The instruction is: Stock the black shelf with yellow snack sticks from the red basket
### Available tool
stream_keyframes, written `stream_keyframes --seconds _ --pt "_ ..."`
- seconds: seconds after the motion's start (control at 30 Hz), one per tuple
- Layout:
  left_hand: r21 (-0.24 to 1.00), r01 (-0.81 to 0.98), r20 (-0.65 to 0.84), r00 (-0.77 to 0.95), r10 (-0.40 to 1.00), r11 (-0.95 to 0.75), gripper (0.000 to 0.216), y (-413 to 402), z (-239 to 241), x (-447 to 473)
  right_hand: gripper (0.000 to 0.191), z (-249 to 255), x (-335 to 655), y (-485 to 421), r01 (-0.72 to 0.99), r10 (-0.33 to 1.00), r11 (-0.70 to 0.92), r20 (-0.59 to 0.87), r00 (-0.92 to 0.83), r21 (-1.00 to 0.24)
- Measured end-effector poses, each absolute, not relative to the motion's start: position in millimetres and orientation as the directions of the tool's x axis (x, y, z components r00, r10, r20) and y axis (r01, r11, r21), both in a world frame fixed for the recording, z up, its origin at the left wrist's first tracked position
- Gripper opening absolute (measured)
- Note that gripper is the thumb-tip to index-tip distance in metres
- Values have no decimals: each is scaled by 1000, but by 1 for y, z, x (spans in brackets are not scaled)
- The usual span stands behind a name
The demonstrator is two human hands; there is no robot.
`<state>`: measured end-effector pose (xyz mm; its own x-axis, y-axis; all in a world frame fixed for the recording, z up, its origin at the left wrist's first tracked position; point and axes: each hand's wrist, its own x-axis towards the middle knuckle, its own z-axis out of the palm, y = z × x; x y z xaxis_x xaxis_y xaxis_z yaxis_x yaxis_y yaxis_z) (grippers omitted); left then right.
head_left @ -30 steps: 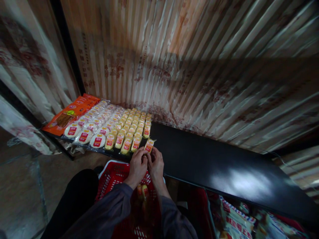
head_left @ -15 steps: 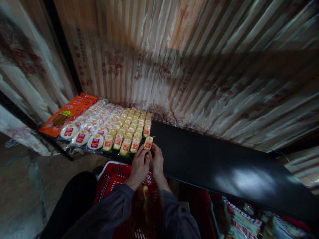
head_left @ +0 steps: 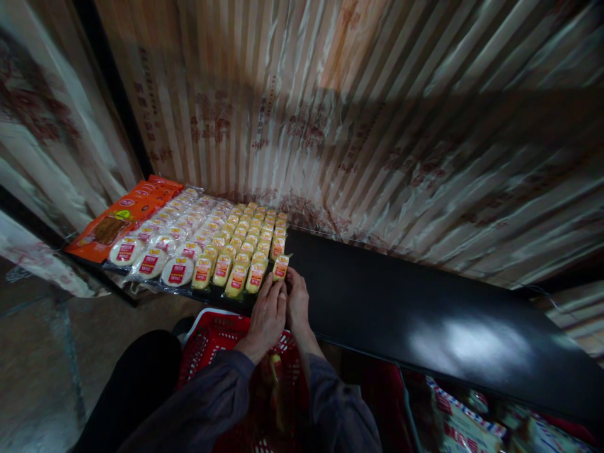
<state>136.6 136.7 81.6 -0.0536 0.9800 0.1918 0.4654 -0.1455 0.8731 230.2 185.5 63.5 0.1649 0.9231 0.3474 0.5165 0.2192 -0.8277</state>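
Observation:
Both hands are closed around a small yellow cake in a clear wrapper with a red label [head_left: 280, 268], at the right end of the front row on a black shelf [head_left: 368, 289]. My left hand [head_left: 265, 313] has its fingers against the near left side of the pack. My right hand [head_left: 298, 302] curls along its right side; some fingertips are hidden. Rows of matching yellow cakes [head_left: 236, 279] stand to the left and behind. Beyond them are round white wrapped cakes [head_left: 177, 272] with red labels.
Orange packets [head_left: 113, 220] lie at the shelf's left end. A red basket [head_left: 207, 333] with a few yellow packs [head_left: 276, 377] inside sits below my forearms. Under the shelf at right are more bags [head_left: 465, 418]. A patterned curtain [head_left: 302, 126] hangs behind the shelf.
The held cake and both hands have shifted very slightly toward the row behind. Both hands keep their grip; the view has moved a little.

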Motion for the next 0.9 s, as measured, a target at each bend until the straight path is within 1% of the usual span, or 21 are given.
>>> stream_keyframes --seconds 0.3,0.63,0.9 --pt "842 511 230 -49 972 -173 47 146 75 141 40 63 229 197 524 937 202 320 144 -828" --pt "817 519 300 -10 954 -251 49 152 67 142 38 59 230 207 538 923 232 358 141 -810" --pt "782 549 332 33 943 -294 50 161 67 140 38 61 230 215 513 927 232 348 142 -826"
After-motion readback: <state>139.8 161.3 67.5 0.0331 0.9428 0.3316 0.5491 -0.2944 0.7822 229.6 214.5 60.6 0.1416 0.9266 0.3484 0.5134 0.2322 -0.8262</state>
